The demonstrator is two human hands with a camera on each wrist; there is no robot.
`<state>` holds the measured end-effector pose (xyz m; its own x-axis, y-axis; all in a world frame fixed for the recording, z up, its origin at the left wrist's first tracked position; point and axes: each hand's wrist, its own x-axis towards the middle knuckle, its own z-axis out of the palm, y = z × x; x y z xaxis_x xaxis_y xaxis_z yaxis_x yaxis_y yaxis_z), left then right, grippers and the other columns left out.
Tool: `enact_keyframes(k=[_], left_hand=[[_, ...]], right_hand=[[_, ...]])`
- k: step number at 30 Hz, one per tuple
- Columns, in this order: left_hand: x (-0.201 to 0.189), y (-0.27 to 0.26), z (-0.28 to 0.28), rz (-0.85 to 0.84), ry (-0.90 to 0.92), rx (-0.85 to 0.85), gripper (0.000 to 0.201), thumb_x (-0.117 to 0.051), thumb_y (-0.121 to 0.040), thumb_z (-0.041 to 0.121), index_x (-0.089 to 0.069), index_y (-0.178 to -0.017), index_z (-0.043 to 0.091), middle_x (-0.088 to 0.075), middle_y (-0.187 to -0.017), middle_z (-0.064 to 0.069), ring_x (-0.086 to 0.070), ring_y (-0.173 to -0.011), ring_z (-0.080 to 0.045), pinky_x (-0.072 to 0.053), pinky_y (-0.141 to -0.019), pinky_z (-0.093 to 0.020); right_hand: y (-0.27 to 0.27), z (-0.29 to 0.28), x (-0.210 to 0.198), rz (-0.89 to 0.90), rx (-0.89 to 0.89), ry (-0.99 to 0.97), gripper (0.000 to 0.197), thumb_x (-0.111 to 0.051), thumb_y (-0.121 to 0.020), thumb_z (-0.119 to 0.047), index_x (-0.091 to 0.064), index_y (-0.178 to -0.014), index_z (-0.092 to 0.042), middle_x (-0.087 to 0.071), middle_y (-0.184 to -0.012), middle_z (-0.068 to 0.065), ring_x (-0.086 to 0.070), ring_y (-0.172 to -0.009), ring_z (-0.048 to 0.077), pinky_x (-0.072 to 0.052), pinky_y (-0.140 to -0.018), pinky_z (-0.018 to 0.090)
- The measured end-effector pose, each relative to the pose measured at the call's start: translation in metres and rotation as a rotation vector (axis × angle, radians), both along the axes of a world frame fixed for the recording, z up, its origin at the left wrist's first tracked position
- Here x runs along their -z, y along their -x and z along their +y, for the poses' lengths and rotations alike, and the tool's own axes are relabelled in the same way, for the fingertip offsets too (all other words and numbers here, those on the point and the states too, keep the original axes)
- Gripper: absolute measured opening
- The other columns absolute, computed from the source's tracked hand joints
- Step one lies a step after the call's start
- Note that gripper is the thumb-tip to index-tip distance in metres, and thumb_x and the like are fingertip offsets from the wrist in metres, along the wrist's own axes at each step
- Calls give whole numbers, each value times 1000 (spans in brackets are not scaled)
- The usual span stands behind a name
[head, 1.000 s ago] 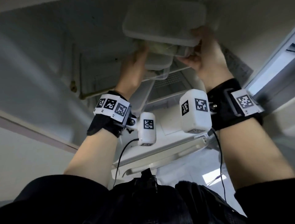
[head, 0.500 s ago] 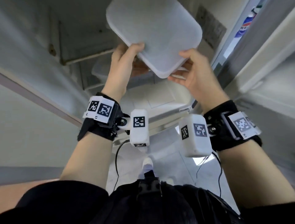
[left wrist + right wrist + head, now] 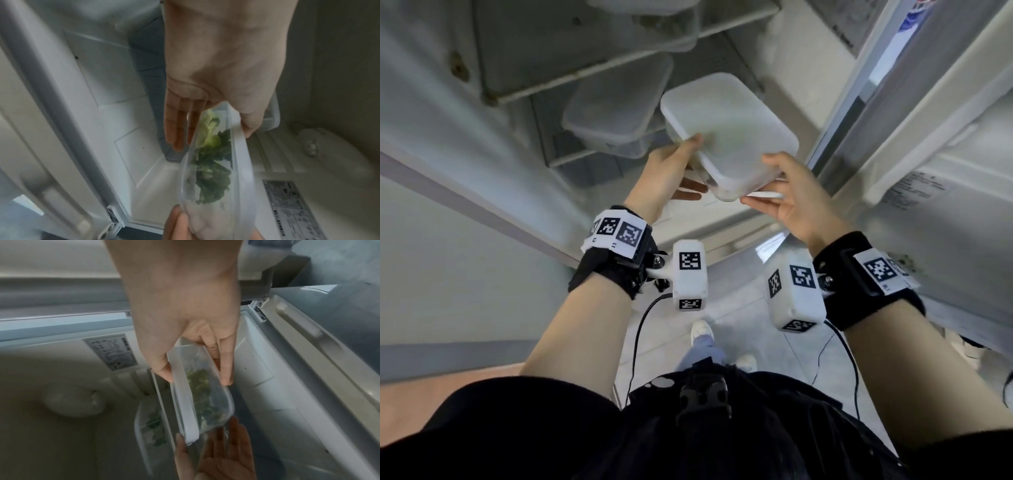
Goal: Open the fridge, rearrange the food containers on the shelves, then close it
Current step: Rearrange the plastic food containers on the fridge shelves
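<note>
A clear food container (image 3: 729,130) with a white lid is held in the air in front of the open fridge, level with the middle shelf's right side. My left hand (image 3: 685,164) pinches its left edge, thumb on the lid and fingers underneath. At the near right corner, my right hand (image 3: 763,181) grips it the same way. The left wrist view shows green leaves inside the container (image 3: 213,170); the right wrist view shows them too (image 3: 203,402).
A second clear container (image 3: 616,102) sits on the left of the middle shelf, and another (image 3: 650,20) stands on the shelf (image 3: 592,75) above. The open fridge door (image 3: 928,171) stands close on the right. A white cover (image 3: 722,222) lies below the hands.
Both hands have brought the container down from the stack on the upper shelf to the level of the middle shelf. My view has tilted downward with it.
</note>
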<state>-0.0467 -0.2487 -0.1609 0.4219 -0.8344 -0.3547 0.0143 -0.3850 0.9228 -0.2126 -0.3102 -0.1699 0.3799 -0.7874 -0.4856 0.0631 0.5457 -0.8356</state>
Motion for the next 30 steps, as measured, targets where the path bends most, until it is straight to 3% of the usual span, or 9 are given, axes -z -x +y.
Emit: enact_keyframes(k=[4,7,11,14,16,18,22,26,30], left_hand=[[9,-22,-30,-88,-39,94,36,-49,-95,39,-54,-119,13,-69,-110,-13,-71,-87,-27,-60,-66,-31],[12,-37,-56,-176,-41,131,36,-52,-94,34,-49,-124,14,-65,-117,-10,-68,-97,-26,-59,-75,-35],[16,-48,-81,-260,-6,175,41,-55,-93,31,-45,-130,15,-66,-115,-6,-69,-77,-10,-59,-63,-23],[21,-50,-97,-309,51,136,53,-61,-90,30,-37,-136,17,-64,-108,3,-67,-65,-3,-58,-55,-19],[23,-49,-106,-371,79,148,59,-63,-89,22,-33,-139,18,-58,-110,4,-64,-72,-7,-61,-63,-31],[27,-49,-116,-416,94,184,61,-65,-86,16,-35,-139,15,-55,-114,5,-62,-90,-16,-60,-79,-42],[47,-57,-132,-474,24,217,68,-63,-84,27,-31,-143,17,-49,-142,-11,-51,-125,-32,-46,-103,-55],[49,-58,-145,-508,-16,202,60,-54,-93,18,-24,-145,12,-42,-147,-15,-45,-131,-31,-38,-112,-49],[51,-63,-153,-543,-5,209,58,-52,-94,18,-24,-145,11,-56,-132,-17,-56,-119,-28,-45,-106,-43]], right_hand=[[-27,-26,11,21,71,-22,12,-64,-86,-23,-58,-93,-16,-55,-99,8,-62,-96,21,-59,-88,40],[-52,-53,18,0,88,-24,19,-64,-85,-24,-59,-101,-13,-58,-102,10,-64,-91,21,-61,-82,34],[-76,-82,27,26,109,-46,36,-68,-82,-31,-57,-109,-10,-61,-117,20,-67,-96,30,-61,-67,30],[-84,-98,30,-30,114,-55,22,-64,-87,-29,-60,-99,-11,-65,-102,13,-65,-96,28,-60,-81,36],[-88,-107,31,-45,145,-70,17,-64,-88,-28,-59,-94,-13,-63,-90,7,-64,-90,25,-57,-89,37],[-92,-117,35,-31,162,-65,32,-65,-87,-31,-57,-109,-9,-60,-90,7,-62,-86,22,-58,-90,38],[-96,-129,41,-3,136,-63,50,-64,-87,-35,-50,-123,-3,-64,-116,19,-68,-100,29,-60,-86,36],[-99,-137,42,-28,142,-67,43,-61,-90,-28,-51,-122,0,-57,-99,14,-61,-87,24,-61,-73,29],[-102,-146,41,-37,110,-26,39,-59,-92,-24,-51,-121,1,-60,-95,13,-61,-88,25,-60,-72,28]])
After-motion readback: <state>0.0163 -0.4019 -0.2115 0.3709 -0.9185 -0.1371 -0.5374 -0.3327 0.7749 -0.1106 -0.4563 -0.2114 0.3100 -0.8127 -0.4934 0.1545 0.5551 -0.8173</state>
